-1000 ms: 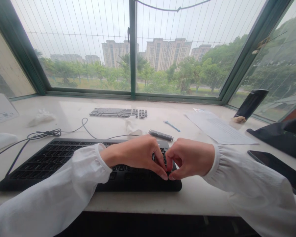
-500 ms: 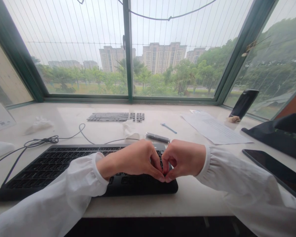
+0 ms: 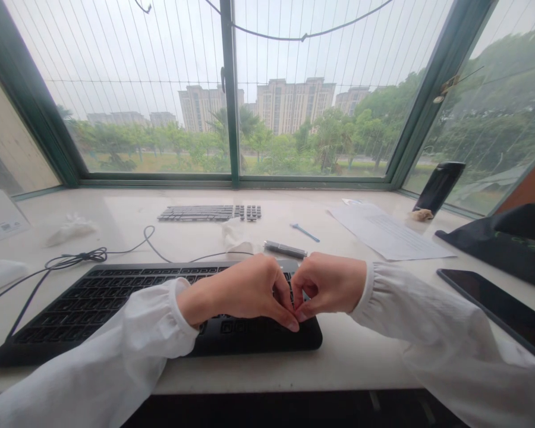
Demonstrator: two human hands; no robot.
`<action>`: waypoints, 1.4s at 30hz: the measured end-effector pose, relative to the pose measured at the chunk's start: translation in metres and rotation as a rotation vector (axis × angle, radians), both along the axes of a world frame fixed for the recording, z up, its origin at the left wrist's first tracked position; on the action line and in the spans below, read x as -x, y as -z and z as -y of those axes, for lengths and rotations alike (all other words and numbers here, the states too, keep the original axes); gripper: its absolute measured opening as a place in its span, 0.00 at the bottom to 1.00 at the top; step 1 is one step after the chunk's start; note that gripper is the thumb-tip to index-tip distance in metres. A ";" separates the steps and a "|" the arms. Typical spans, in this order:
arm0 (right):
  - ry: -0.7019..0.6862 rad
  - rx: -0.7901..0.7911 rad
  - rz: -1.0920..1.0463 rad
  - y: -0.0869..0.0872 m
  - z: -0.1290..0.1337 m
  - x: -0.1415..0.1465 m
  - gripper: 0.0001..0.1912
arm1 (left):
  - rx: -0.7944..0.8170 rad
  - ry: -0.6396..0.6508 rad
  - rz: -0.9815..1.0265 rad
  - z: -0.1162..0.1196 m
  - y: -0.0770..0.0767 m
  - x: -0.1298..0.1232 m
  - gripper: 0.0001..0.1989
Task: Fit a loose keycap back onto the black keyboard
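A black keyboard base (image 3: 267, 339) without keycaps lies along the front of the white sill, its cable running off to the left. Above its right end, my left hand (image 3: 258, 291) and my right hand (image 3: 330, 285) meet, thumbs and index fingers pinched together with the fingertips touching. Whatever lies between the fingertips, if anything, is hidden. Just behind the hands is a dark grey pen-like tool (image 3: 285, 249). The removed keycaps (image 3: 205, 213) stand in keyboard order farther back. Near them sits a crumpled white tissue (image 3: 236, 233).
A thin blue stick (image 3: 305, 232) and printed paper (image 3: 387, 232) lie right of centre. A phone (image 3: 494, 309) rests at the right, with a black bag (image 3: 503, 244) behind it. A dark upright object (image 3: 441, 187) leans near the window. Bundled cable (image 3: 89, 255) lies left.
My right hand has shifted slightly left and up against the left fingertips. Both hands stay pinched over the keyboard's right end, and the view has tilted a little.
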State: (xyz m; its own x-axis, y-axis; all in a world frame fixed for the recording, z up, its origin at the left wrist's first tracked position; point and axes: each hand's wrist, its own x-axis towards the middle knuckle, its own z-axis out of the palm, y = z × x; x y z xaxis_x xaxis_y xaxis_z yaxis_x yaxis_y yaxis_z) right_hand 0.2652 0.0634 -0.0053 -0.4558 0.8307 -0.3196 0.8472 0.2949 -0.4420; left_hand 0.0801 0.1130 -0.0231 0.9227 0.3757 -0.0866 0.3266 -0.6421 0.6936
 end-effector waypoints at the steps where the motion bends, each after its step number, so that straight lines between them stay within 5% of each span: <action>1: 0.007 0.031 -0.004 0.001 -0.001 0.000 0.10 | -0.008 0.001 -0.005 0.000 -0.001 0.000 0.12; 13: 0.077 0.374 -0.191 0.015 -0.016 -0.010 0.17 | -0.026 -0.008 -0.005 0.003 -0.003 0.000 0.14; 42: -0.032 0.483 -0.157 0.015 -0.025 -0.006 0.19 | 0.040 -0.032 -0.083 -0.004 -0.004 -0.005 0.14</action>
State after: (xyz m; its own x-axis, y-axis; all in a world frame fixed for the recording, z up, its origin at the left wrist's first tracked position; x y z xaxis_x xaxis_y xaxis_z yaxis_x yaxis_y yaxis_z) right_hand 0.2710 0.0880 -0.0203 -0.5518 0.5901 -0.5893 0.7535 0.0501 -0.6555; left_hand 0.0851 0.1171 -0.0189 0.8994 0.3994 -0.1777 0.4036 -0.6027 0.6883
